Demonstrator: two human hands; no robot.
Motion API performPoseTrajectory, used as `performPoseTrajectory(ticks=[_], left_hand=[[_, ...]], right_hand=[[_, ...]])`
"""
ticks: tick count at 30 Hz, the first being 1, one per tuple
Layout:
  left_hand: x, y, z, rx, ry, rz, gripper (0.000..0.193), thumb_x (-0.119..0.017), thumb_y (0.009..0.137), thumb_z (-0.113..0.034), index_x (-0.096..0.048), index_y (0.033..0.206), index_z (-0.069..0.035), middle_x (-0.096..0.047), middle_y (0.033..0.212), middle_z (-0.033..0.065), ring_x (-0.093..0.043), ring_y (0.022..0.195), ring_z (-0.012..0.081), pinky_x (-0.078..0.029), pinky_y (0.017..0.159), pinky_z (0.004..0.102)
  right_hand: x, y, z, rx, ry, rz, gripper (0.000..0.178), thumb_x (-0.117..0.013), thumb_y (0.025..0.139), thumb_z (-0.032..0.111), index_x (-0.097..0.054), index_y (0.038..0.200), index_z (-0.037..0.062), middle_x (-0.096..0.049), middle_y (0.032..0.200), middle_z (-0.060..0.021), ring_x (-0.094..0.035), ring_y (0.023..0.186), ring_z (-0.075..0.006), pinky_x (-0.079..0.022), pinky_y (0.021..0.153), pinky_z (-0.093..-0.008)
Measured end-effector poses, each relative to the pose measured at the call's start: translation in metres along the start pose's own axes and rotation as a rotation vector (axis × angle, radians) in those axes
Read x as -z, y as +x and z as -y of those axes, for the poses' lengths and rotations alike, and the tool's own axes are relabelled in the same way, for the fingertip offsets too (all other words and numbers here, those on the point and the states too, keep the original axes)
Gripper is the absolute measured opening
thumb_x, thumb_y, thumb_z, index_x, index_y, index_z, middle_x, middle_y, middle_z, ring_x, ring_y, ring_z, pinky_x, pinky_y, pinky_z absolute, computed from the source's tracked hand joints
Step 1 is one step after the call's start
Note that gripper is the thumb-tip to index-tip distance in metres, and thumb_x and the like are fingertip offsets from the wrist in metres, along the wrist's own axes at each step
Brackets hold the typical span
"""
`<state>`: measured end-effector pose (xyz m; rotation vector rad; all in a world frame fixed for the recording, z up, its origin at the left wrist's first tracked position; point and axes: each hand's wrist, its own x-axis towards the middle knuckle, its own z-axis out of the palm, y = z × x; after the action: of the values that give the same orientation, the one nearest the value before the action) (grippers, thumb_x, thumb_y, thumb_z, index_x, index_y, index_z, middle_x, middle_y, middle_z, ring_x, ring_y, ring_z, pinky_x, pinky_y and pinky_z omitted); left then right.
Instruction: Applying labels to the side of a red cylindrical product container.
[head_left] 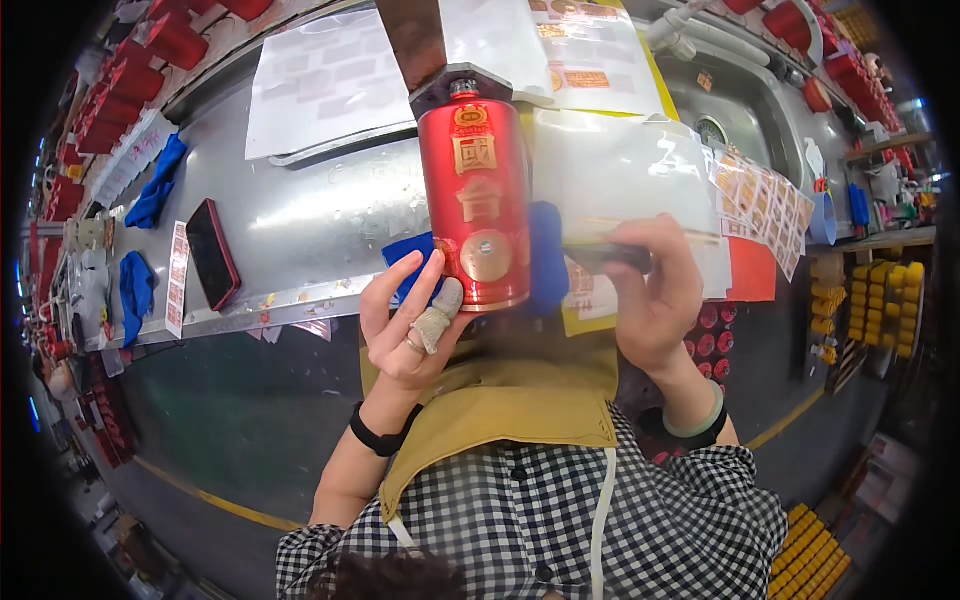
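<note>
A glossy red bottle [478, 215] with gold characters and a round gold emblem lies in front of me, its neck at a dark octagonal plate [462, 82]. My left hand [410, 325] grips the bottle's lower left side and base; two fingers stretch out beside it, and another, wrapped in grey cloth, presses against it. To the bottle's right, my right hand [655, 295] is closed round a slim tool with a dark handle [625, 259]. Motion blurs its thin front part, so its exact kind is unclear. Blue cloth [547, 258] shows behind the bottle.
White sheets [620, 165] and sticker sheets [765, 205] cover much of the metal bench [340, 210]. A phone [213, 255] lies at left, near blue cloths [158, 185]. A sink [715, 100] is at far right. Red containers [120, 95] line the far left edge.
</note>
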<state>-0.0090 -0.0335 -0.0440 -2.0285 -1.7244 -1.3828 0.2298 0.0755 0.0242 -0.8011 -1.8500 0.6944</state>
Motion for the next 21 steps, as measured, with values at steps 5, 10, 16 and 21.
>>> performPoseTrajectory(ticks=[5, 10, 16, 21], left_hand=[[-0.008, 0.001, 0.002, -0.163, 0.128, -0.044, 0.033, -0.091, 0.078, -0.008, -0.083, 0.109, -0.016, -0.07, 0.14, 0.0146, -0.057, 0.132, 0.0342, -0.052, 0.105, 0.0429], [0.0, 0.021, -0.009, -0.19, 0.169, 0.168, 0.028, -0.084, 0.085, -0.012, -0.083, 0.11, -0.026, -0.064, 0.146, 0.0102, -0.051, 0.135, 0.0339, -0.052, 0.102, 0.0415], [-0.011, 0.026, -0.007, -0.092, -0.048, 0.064, 0.049, -0.089, 0.074, -0.005, -0.08, 0.121, -0.018, -0.066, 0.141, 0.0102, -0.059, 0.127, 0.0361, -0.052, 0.104, 0.0434], [-0.012, 0.013, -0.005, 0.029, -0.133, 0.058, 0.051, -0.087, 0.076, 0.0, -0.079, 0.125, -0.013, -0.062, 0.144, 0.015, -0.06, 0.129, 0.0379, -0.05, 0.108, 0.0467]], right_hand=[[-0.002, -0.005, -0.001, -0.023, 0.006, -0.064, 0.02, -0.078, 0.095, 0.002, -0.069, 0.113, 0.0007, -0.071, 0.1, -0.0104, -0.067, 0.085, -0.0197, -0.053, 0.073, -0.0295], [-0.001, -0.004, 0.002, -0.065, 0.029, -0.085, 0.019, -0.077, 0.097, 0.004, -0.069, 0.114, -0.0004, -0.071, 0.102, -0.0115, -0.069, 0.088, -0.0203, -0.055, 0.079, -0.0301], [-0.004, -0.009, -0.001, -0.088, 0.057, -0.067, 0.018, -0.075, 0.098, 0.003, -0.069, 0.114, -0.0006, -0.07, 0.101, -0.0108, -0.069, 0.087, -0.0197, -0.054, 0.081, -0.0294], [-0.002, -0.009, -0.006, -0.171, 0.052, -0.082, 0.018, -0.075, 0.098, 0.004, -0.068, 0.114, -0.0014, -0.071, 0.101, -0.011, -0.068, 0.088, -0.0183, -0.054, 0.081, -0.0295]])
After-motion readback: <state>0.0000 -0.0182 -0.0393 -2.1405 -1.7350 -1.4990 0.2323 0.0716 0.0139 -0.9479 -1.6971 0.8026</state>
